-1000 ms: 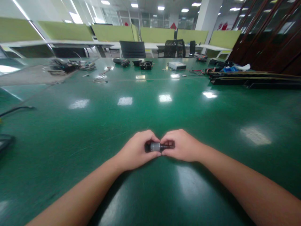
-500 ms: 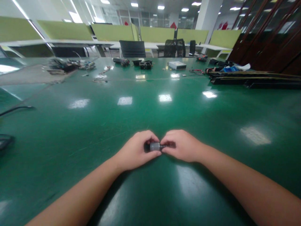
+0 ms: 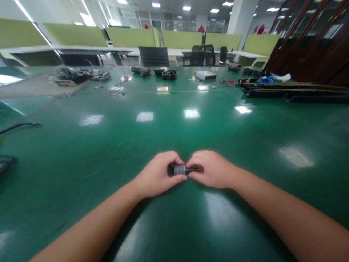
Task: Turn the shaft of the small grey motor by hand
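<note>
In the head view, a small dark cylinder with a grey band (image 3: 180, 170) lies sideways low over the green table (image 3: 174, 138). A thin dark stem runs from its right end; its exact kind cannot be made out. My left hand (image 3: 158, 174) is closed around the cylinder, thumb on the near side and fingers on the far side. At the stem is my right hand (image 3: 209, 169), fingers curled and pinching it. The fingertips of both hands almost meet, and the cylinder's left end is partly hidden in my left palm.
Toward the far edge stand a white box (image 3: 205, 75), black parts (image 3: 169, 74) and a power-tool-like object (image 3: 140, 71). Long dark strips (image 3: 294, 91) are stacked at the right. Cluttered parts (image 3: 71, 75) lie far left, a black cable (image 3: 20, 126) nearer.
Both hands stay in nearly the same place, still on the cylinder and its stem. Any shift is too slight to tell.
</note>
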Tool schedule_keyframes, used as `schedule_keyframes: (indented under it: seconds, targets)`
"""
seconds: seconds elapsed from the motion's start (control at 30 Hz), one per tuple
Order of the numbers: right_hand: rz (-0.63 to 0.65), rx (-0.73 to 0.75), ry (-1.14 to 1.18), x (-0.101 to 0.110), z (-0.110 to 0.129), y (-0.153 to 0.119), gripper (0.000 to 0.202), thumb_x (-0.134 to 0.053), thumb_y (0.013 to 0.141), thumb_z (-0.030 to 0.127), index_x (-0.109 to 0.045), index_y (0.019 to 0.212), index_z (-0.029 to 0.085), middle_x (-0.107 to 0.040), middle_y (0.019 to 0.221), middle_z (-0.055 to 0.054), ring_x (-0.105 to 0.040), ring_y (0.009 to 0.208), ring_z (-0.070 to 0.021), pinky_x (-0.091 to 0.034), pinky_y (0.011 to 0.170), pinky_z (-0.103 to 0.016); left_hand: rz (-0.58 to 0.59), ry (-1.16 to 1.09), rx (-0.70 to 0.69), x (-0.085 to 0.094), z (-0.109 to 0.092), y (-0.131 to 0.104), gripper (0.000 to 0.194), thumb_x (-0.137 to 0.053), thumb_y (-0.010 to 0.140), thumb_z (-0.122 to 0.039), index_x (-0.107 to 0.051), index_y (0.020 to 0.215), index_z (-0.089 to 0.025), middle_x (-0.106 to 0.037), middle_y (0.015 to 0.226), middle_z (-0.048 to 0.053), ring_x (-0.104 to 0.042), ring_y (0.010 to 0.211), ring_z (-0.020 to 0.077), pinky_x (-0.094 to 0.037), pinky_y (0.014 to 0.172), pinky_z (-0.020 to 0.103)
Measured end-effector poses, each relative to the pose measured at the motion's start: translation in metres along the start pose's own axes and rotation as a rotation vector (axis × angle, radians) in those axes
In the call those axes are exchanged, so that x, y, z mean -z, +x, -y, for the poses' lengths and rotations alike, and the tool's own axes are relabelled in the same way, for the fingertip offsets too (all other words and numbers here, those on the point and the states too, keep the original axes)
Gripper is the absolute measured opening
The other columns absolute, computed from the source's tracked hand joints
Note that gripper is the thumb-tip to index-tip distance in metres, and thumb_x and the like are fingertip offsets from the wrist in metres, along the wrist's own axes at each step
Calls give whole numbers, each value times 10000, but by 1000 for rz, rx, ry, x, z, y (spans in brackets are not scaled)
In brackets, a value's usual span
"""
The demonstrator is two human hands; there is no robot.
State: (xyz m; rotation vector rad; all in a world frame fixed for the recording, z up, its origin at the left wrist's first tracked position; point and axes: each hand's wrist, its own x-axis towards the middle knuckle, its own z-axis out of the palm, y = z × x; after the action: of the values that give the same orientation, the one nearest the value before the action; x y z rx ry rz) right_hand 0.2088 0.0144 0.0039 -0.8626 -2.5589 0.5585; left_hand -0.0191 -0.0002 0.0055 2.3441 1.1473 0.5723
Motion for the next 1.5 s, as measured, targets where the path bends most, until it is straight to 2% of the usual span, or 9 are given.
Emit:
schedule_keyframes:
  seconds: [0.63,0.9,1.5]
  targets:
    - [-20,4,12,1,-1,-1,87,-696,832,248,-699,892,185,-680,819,-11,-582,755,-145,-411,723,-268,6,0,-11,1,0,0,206,-720,827,-349,-611,919,-200,-632,878,5,-594,805,181,-428,732,298]
    - [-13,-35,6,3,0,-1,69,-694,829,243,-706,867,187,-671,789,-4,-569,729,-135,-396,695,-261,4,-4,-23,1,-1,0,211,-719,832,-364,-615,919,-203,-638,874,1,-597,796,175,-428,732,298]
    - [46,-139,75,13,-3,-6,90,-710,736,167,-713,825,178,-663,747,11,-567,638,-101,-410,610,-218,1,-7,-15,1,1,-3,237,-729,823,-384,-626,942,-207,-649,902,13,-600,817,186,-442,750,310]
